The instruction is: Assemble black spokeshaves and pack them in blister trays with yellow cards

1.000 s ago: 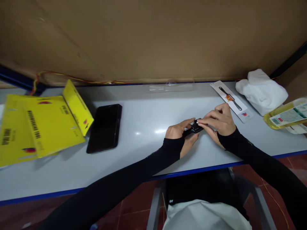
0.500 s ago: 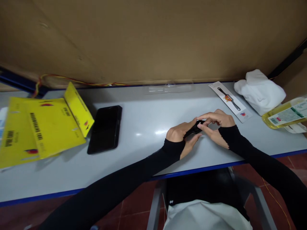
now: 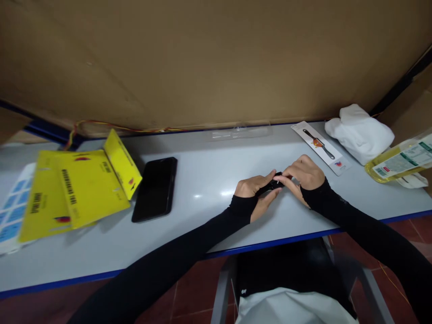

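Note:
Mostly covered by my fingers is a black spokeshave (image 3: 266,188), held low over the table's front half. My left hand (image 3: 251,192) wraps round one handle, thumb and fingers closed along it. On its other side my right hand (image 3: 302,173) pinches the tool near its middle with thumb and bent fingers. A small shiny spot shows between the fingertips. The far end is hidden by my right hand. Beyond that hand lies a white card (image 3: 319,147) printed with a picture of a black two-handled tool.
Left of my hands lie a black phone-like device (image 3: 155,189) and an unfolded yellow box (image 3: 91,184) over a blue-and-white sheet (image 3: 15,207). A clear plastic tray (image 3: 239,132) sits at the back edge. To the right are a white cloth (image 3: 361,132) and a bottle of yellow liquid (image 3: 401,157).
My right hand has turned, its knuckles raised and fingers drawn closer round the spokeshave's middle. The left hand keeps its hold. The whole view has shifted slightly.

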Motion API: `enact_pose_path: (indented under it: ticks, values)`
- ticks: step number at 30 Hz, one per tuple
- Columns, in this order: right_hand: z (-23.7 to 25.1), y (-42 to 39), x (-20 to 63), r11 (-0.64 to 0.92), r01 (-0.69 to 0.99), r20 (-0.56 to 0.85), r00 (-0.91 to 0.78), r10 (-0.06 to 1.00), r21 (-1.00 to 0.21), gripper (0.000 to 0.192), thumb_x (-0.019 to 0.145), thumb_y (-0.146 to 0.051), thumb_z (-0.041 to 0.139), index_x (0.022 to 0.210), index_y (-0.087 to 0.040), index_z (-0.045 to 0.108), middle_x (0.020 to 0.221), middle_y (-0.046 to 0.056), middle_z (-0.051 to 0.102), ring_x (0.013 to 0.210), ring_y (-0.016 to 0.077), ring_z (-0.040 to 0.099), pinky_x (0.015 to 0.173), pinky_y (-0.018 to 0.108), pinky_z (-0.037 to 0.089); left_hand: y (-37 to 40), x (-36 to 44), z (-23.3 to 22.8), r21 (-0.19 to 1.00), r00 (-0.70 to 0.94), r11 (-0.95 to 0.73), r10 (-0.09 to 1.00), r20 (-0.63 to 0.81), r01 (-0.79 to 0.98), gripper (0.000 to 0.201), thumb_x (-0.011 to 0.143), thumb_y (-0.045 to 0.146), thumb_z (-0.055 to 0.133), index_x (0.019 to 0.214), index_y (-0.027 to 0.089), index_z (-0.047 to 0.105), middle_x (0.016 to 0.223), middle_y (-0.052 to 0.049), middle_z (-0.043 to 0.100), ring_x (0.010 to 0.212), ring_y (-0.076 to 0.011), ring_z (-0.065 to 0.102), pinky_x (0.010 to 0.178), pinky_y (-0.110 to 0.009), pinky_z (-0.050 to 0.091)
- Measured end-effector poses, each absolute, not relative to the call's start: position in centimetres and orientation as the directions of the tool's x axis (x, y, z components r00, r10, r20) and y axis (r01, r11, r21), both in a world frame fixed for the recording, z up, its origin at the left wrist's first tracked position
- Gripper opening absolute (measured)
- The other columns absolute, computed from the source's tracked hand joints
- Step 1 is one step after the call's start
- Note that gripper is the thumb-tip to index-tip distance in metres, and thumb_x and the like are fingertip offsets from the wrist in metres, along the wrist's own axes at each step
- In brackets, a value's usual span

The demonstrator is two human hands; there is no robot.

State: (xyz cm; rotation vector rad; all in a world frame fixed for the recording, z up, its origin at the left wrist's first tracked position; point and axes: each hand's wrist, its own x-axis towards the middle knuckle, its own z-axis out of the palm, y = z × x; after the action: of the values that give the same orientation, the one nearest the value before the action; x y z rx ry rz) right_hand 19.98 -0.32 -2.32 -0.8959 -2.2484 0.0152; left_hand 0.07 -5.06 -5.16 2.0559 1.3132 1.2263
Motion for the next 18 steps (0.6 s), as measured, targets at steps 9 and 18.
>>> enact_pose_path:
  ticks: [9,18]
  values:
    - [-2.47,-0.43,19.65,0.827,0.529,0.730,-0.486,0.481,-0.193,0.013,0.099,-0.022,0.066,0.098,-0.021,0.079,0.080,0.006,0.070,0.080,0.0187,0.053,0.069,0.029,0.050,-5.03,-0.05,-4.76,0.746,0.177,-0.432,0.899,0.401,0.506,0.036,0.089,0.030,0.076,0.124,0.024,0.077,0.079,0.000,0.075,0.062,-0.0122,0.063,0.064,-0.026,0.053]
    - [-2.28,-0.35,20.27,0.872,0.450,0.726,-0.531,0.436,-0.195,0.012,0.090,-0.020,0.074,0.101,-0.020,0.080,0.085,0.009,0.073,0.091,0.0255,0.050,0.077,0.041,0.054,-5.07,0.03,-4.85,0.753,0.186,-0.453,0.890,0.417,0.477,0.040,0.089,0.029,0.074,0.128,0.023,0.075,0.080,-0.001,0.075,0.064,-0.0124,0.065,0.066,-0.026,0.055]
